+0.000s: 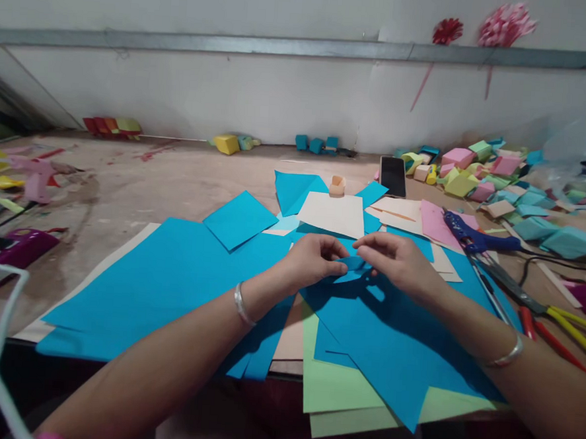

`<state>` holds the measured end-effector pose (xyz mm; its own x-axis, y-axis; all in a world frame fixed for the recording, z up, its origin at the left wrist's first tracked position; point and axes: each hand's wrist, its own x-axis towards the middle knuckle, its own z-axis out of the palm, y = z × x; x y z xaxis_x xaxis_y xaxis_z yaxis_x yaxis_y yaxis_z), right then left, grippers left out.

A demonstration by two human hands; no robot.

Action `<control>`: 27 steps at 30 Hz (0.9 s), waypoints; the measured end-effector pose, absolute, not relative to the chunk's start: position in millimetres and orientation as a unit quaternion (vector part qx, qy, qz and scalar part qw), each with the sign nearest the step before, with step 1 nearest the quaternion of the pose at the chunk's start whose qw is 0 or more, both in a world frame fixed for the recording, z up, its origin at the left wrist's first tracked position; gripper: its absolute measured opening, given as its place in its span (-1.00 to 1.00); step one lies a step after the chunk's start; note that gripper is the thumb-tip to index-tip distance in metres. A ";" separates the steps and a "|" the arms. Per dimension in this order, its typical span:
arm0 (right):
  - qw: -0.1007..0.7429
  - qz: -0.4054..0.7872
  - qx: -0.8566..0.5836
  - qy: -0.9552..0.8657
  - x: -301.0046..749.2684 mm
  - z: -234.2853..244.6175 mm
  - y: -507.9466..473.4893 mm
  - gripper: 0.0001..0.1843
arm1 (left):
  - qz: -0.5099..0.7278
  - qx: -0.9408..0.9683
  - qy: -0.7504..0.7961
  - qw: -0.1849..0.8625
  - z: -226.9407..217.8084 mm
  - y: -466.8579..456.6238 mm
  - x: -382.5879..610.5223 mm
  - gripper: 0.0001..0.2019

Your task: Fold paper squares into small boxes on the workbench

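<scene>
Between my two hands is a small folded piece of blue paper (pixel 356 264), held above the blue sheets (pixel 389 338). My left hand (pixel 319 259) pinches its left end between thumb and fingers. My right hand (pixel 393 255) has its fingertips closed at the paper's right end, and part of the grip is hidden. Just beyond my hands lies a cream paper piece (pixel 332 212), with a small peach folded paper box (pixel 337 185) at its far edge. A loose blue square (pixel 240 220) rests to the left.
Right of my hands are a blue glue gun (pixel 485 239), yellow-handled scissors (pixel 536 300) and a pen (pixel 492 292). A phone (pixel 393 176) lies near a heap of folded paper pieces (pixel 504 169). A pink glue gun (pixel 35 176) is at far left. Green sheets (pixel 342 391) overhang the front edge.
</scene>
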<state>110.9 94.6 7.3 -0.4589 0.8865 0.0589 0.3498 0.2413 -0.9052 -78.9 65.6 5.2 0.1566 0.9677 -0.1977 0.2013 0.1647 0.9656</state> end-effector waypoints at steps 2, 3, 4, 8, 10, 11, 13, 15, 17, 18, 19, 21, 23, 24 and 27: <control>0.283 0.373 -0.426 -0.774 110.9 8.2 92.6 -0.73 | 0.354 0.553 0.545 0.521 4.3 65.3 -78.6 -0.87; 0.277 0.342 -0.424 -0.792 111.0 8.4 91.8 -0.76 | 0.353 0.560 0.545 0.514 4.3 64.9 -78.2 -0.88; 0.274 0.321 -0.421 -0.803 111.3 8.4 91.2 -0.79 | 0.352 0.567 0.544 0.509 4.5 64.5 -77.9 -0.89; 0.275 0.332 -0.421 -0.798 113.7 7.5 91.4 -0.85 | 0.342 0.583 0.537 0.504 6.5 63.2 -76.9 -0.91; 0.271 0.386 -0.424 -0.773 114.6 6.9 92.7 -0.86 | 0.339 0.586 0.539 0.501 7.1 63.2 -77.1 -0.90; 0.272 0.413 -0.425 -0.758 114.7 6.8 93.5 -0.85 | 0.339 0.586 0.541 0.498 7.0 63.5 -77.5 -0.90; 0.280 0.446 -0.424 -0.737 114.2 7.4 94.3 -0.81 | 0.342 0.583 0.544 0.497 6.4 64.3 -78.3 -0.90; 0.294 0.444 -0.419 -0.735 113.2 8.9 93.9 -0.77 | 0.351 0.575 0.544 0.500 5.2 65.6 -79.3 -0.91; 0.292 0.416 -0.409 -0.758 112.8 10.5 92.9 -0.78 | 0.361 0.570 0.542 0.502 4.4 66.9 -80.3 -0.91; 0.281 0.399 -0.406 -0.773 113.1 10.9 92.6 -0.79 | 0.362 0.570 0.542 0.501 4.5 67.6 -80.7 -0.91; 0.266 0.382 -0.404 -0.787 113.9 11.1 92.9 -0.81 | 0.361 0.572 0.544 0.496 4.9 68.3 -81.1 -0.90; 0.253 0.362 -0.409 -0.799 116.3 10.7 95.6 -0.85 | 0.353 0.576 0.553 0.488 7.0 69.5 -81.7 -0.89; 0.268 0.359 -0.426 -0.786 119.2 9.6 100.9 -0.86 | 0.349 0.564 0.564 0.492 9.9 70.8 -82.3 -0.89; 0.278 0.364 -0.433 -0.777 120.6 8.8 103.9 -0.86 | 0.349 0.552 0.569 0.500 11.1 71.6 -82.8 -0.89; 0.281 0.386 -0.445 -0.758 123.3 6.1 111.9 -0.85 | 0.348 0.533 0.576 0.513 11.8 76.1 -86.5 -0.91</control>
